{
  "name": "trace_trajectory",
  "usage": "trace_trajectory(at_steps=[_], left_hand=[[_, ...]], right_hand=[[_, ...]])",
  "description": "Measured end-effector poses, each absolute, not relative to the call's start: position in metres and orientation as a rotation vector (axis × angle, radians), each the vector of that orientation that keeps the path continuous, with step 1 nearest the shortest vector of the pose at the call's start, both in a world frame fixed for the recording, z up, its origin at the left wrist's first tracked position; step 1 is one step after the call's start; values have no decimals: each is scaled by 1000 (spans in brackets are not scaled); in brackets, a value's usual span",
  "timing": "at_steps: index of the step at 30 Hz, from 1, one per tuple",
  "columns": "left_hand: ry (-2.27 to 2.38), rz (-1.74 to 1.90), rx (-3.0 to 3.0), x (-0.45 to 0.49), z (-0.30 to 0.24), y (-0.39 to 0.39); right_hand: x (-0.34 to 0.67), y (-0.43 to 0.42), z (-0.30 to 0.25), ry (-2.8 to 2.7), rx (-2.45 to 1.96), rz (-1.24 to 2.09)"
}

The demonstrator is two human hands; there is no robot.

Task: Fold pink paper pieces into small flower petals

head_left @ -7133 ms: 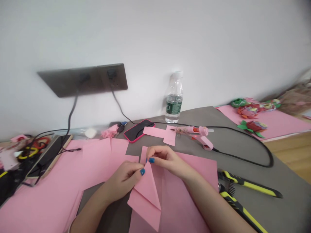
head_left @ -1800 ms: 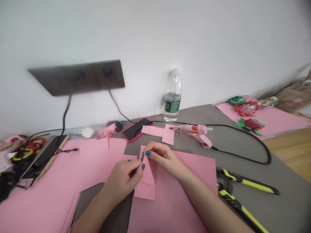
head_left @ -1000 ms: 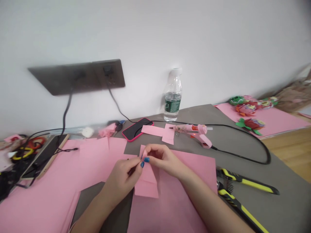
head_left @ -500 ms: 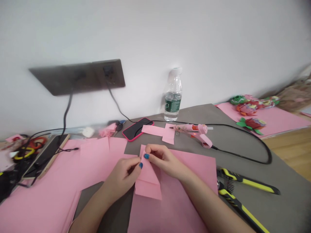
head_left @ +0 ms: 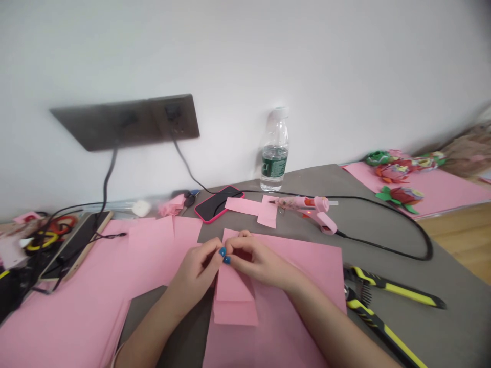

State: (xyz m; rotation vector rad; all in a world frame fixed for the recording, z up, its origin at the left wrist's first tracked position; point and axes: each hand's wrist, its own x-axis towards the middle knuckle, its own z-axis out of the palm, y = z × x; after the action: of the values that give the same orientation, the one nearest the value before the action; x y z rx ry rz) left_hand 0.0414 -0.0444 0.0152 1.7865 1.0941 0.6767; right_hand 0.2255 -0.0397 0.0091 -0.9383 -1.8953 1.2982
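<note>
A folded piece of pink paper (head_left: 233, 299) is pinched at its upper end between my two hands, with its layered lower edge toward me. My left hand (head_left: 201, 266) grips it from the left, thumb and finger pressed together. From the right, my right hand (head_left: 259, 258) pinches the same spot, so the two thumbs nearly meet. Both thumbnails are blue. Under the hands lies a larger pink sheet (head_left: 284, 327) on the grey table (head_left: 379, 230). The paper's top end is hidden behind the fingers.
A pink glue gun (head_left: 312, 207) with its cord rests beyond the hands, near pink paper strips (head_left: 245, 206), a phone (head_left: 218, 204) and a water bottle (head_left: 274, 158). Yellow-black pliers (head_left: 395, 294) lie at right. Pink sheets (head_left: 76, 301) and another phone (head_left: 79, 245) are left; paper flowers (head_left: 402, 197) sit far right.
My right hand has shifted down and left, my left hand slightly up, bringing the fingertips together. The folded paper has straightened and its lower edge has moved slightly toward me.
</note>
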Motion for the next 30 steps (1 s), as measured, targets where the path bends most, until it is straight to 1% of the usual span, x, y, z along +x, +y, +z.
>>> trace_trajectory(at_steps=[7, 12, 18, 25, 28, 30], left_hand=[[1105, 748, 1901, 40, 15, -45], [1313, 946, 1868, 29, 19, -38], [1415, 1050, 1805, 18, 23, -29], [1493, 1264, 1643, -1, 22, -18], [1472, 1353, 1565, -5, 21, -16], [1408, 1312, 1574, -1, 21, -18]], right_hand=[[228, -37, 7, -1894, -906, 1318], [231, -37, 10, -1898, -884, 1369], [233, -36, 11, -1862, -901, 1408], [235, -34, 10, -1702, -785, 1549], [234, -33, 5, -1588, -779, 1528], [232, -33, 2, -1504, -807, 1496]])
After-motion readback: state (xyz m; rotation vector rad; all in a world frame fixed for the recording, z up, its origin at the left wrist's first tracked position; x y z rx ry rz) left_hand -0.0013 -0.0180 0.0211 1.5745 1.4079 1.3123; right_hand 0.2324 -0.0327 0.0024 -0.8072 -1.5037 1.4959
